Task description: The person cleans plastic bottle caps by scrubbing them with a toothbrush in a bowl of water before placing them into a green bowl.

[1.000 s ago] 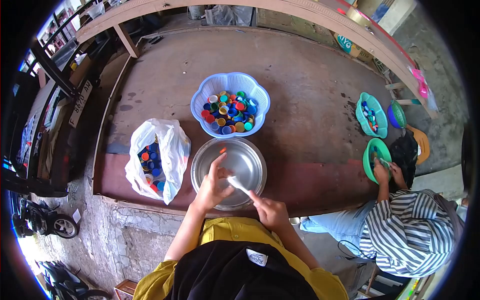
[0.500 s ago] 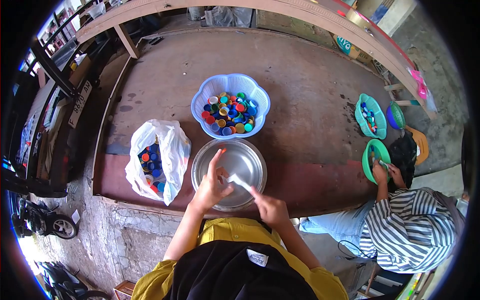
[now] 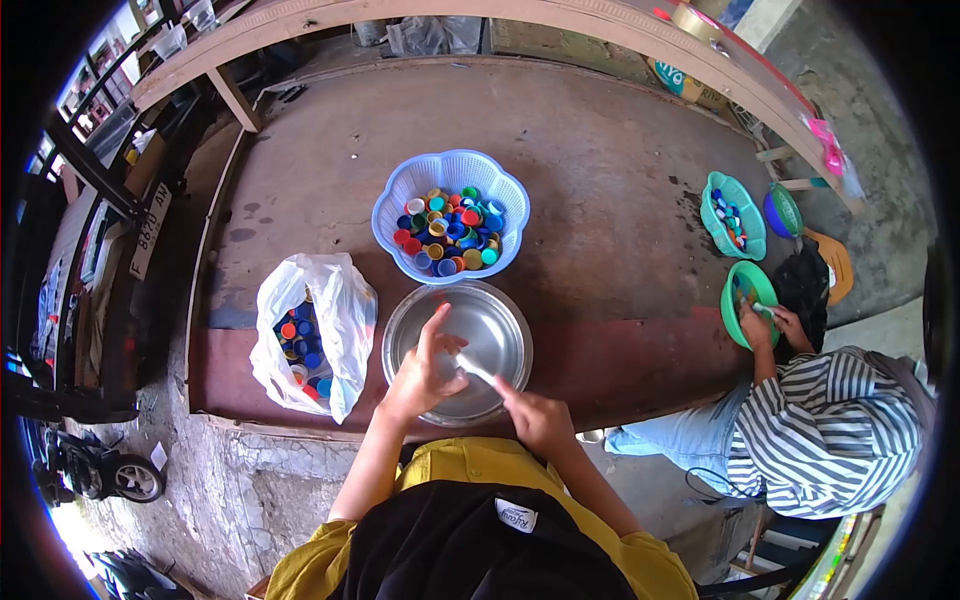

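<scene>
My left hand point(image 3: 422, 375) is over a round metal bowl point(image 3: 516, 345), index finger raised and thumb bent in. Whatever sits between its thumb and other fingers is too small and hidden to make out. A slim white tool point(image 3: 476, 370) is gripped in my right hand point(image 3: 541, 422), its far end right at my left fingers. Behind the metal bowl stands a blue-lavender plastic basket point(image 3: 400, 180) full of coloured bottle caps point(image 3: 455, 235). To the left, an open white plastic bag point(image 3: 345, 340) holds more caps point(image 3: 300, 335), mostly blue.
On the right, a person in a striped top point(image 3: 830, 430) works with both hands over a green basin point(image 3: 733, 310). Beyond it are a turquoise basket point(image 3: 712, 225) of small coloured pieces and a black bag point(image 3: 803, 295). A wooden rail point(image 3: 560, 15) spans the table's far side.
The white tool has swung slightly in my right hand, its far end still at my left fingers. My view has shifted a little, so the surroundings sit differently in frame.
</scene>
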`<state>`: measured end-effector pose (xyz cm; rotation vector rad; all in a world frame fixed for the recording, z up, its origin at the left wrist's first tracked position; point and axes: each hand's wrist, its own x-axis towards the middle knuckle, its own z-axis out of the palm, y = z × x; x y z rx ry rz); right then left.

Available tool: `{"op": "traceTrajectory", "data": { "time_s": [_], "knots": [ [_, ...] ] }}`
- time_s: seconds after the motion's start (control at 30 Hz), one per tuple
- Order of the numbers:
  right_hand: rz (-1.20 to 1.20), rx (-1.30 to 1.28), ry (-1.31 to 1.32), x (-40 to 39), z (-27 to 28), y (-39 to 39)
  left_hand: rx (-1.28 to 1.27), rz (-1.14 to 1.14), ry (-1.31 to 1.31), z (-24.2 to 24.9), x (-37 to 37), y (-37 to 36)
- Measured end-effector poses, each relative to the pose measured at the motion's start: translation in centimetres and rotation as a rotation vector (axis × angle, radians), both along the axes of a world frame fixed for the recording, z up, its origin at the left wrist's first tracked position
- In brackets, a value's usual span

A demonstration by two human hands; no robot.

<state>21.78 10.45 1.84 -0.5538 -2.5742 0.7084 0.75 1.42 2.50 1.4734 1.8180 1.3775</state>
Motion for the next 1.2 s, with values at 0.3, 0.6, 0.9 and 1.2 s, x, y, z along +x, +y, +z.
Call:
{"op": "traceTrajectory", "data": {
  "time_s": [0.3, 0.6, 0.9, 1.2],
  "knots": [
    [-0.091, 0.010, 0.064, -0.6, -0.4, 0.6, -0.129, 0.022, -0.128, -0.3, -0.1, -0.8],
    [-0.116, -0.016, 0.051, -0.9, 0.0, 1.2, -0.209, 0.067, -0.110, 0.0, -0.1, -1.0],
    [-0.111, -0.100, 0.075, -0.8, -0.3, 2.1, -0.201, 0.007, -0.119, 0.4, -0.2, -0.5],
    [-0.056, -0.689, 0.193, -1.8, -0.4, 0.0, 0.139, 0.122, -0.507, -1.9, 1.5, 0.9]
  ]
}}
